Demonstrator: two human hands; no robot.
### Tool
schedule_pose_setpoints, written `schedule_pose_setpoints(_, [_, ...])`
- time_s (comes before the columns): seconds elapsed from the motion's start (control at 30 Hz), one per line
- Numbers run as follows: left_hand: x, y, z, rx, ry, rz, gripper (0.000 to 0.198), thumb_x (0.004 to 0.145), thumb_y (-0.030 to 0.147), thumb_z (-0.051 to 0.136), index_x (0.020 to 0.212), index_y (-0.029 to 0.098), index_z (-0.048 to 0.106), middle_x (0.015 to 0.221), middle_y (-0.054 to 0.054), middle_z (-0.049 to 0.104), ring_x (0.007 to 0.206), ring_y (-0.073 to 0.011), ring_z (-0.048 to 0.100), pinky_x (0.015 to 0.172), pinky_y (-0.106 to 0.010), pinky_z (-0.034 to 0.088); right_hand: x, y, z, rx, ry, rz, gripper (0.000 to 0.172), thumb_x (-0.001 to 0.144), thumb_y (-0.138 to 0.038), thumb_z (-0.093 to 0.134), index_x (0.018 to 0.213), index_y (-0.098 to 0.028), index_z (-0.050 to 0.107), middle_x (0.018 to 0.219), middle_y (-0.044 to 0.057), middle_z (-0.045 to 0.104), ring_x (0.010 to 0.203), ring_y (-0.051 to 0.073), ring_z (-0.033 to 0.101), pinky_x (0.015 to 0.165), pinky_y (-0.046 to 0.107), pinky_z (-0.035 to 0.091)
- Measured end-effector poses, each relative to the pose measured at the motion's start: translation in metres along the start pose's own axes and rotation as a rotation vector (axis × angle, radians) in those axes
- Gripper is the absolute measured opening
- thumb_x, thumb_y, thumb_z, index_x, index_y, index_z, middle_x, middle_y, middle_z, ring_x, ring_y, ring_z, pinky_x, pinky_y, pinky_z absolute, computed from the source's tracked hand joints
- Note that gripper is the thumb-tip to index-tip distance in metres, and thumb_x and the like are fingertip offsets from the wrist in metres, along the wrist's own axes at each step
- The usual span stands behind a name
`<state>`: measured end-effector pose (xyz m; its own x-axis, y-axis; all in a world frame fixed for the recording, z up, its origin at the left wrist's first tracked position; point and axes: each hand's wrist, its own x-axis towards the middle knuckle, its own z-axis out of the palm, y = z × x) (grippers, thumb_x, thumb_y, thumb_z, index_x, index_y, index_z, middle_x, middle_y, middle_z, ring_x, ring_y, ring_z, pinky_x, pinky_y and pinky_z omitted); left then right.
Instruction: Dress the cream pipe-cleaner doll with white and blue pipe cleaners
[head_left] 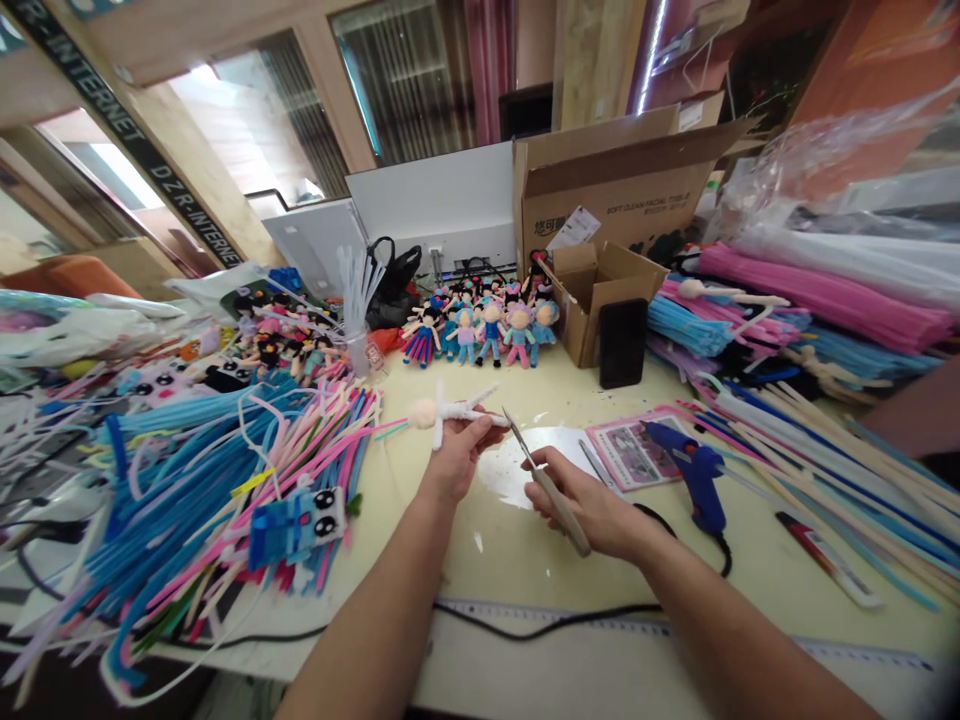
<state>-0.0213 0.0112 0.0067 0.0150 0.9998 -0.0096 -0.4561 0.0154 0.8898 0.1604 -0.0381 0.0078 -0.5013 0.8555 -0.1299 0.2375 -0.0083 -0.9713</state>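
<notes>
Right hand point(600, 507) holds scissors point(553, 497), their tips just beside the left hand point(454, 460), which pinches a white doll frame point(453, 411) above the surface point(510, 575). Caution: if the blades slip, that hand could be nicked. Dressed dolls point(491, 332) stand beyond.

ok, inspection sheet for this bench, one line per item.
Surface: pale yellow tabletop; small white patches, scraps or glare unclear.
Work items: white figure with round pale head; scissors, tips near a leg end.
Clutter: fuzzy stems heaped left, more at right; small dolls grouped behind; blue glue gun at right.
Grips: left grip holds the figure; right grip holds the scissors.
Cables: black cable along the front.
Surroundings: cardboard boxes, curtained window.
</notes>
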Motion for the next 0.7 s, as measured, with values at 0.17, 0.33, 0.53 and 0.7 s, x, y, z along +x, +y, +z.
schedule_pose_setpoints(0.17, [-0.0003,0.0007,0.0,0.006,0.01,0.005,0.028,0.061,0.028,0.078,0.078,0.015,0.059,0.076,-0.003,0.071,0.07,-0.0155,0.068,0.065,-0.024,0.051,-0.0004,-0.0008,-0.0001,-0.073,0.032,-0.006,0.037,0.084,-0.054,0.049,0.104,-0.023,0.046,0.07,-0.003,0.052,0.061,0.012,0.047,0.058,0.026,0.038])
schedule_pose_setpoints(0.33, [0.0003,0.001,-0.0006,0.016,0.012,0.004,0.029,0.06,0.028,0.079,0.077,0.015,0.058,0.073,-0.002,0.071,0.07,-0.0144,0.067,0.066,-0.024,0.051,-0.0002,-0.0016,0.0,-0.063,0.042,0.008,0.036,0.084,-0.054,0.049,0.101,-0.023,0.047,0.067,-0.004,0.051,0.059,0.012,0.047,0.054,0.024,0.038])
schedule_pose_setpoints(0.53, [0.0014,0.0001,-0.0026,0.017,0.016,0.008,0.03,0.061,0.028,0.078,0.08,0.016,0.058,0.076,-0.001,0.071,0.072,-0.0139,0.067,0.066,-0.024,0.049,0.0008,-0.0022,0.001,0.029,0.03,0.062,0.035,0.083,-0.055,0.05,0.099,-0.023,0.047,0.064,-0.005,0.049,0.054,0.01,0.047,0.048,0.022,0.04])
schedule_pose_setpoints(0.7, [0.0035,0.0017,-0.0066,0.003,0.062,0.034,0.028,0.062,0.026,0.077,0.082,0.017,0.058,0.076,0.0,0.07,0.073,-0.0122,0.066,0.063,-0.022,0.046,0.0029,0.0043,-0.0014,0.009,0.085,0.085,0.039,0.082,-0.058,0.049,0.101,-0.024,0.045,0.067,-0.004,0.051,0.054,0.012,0.048,0.045,0.023,0.038])
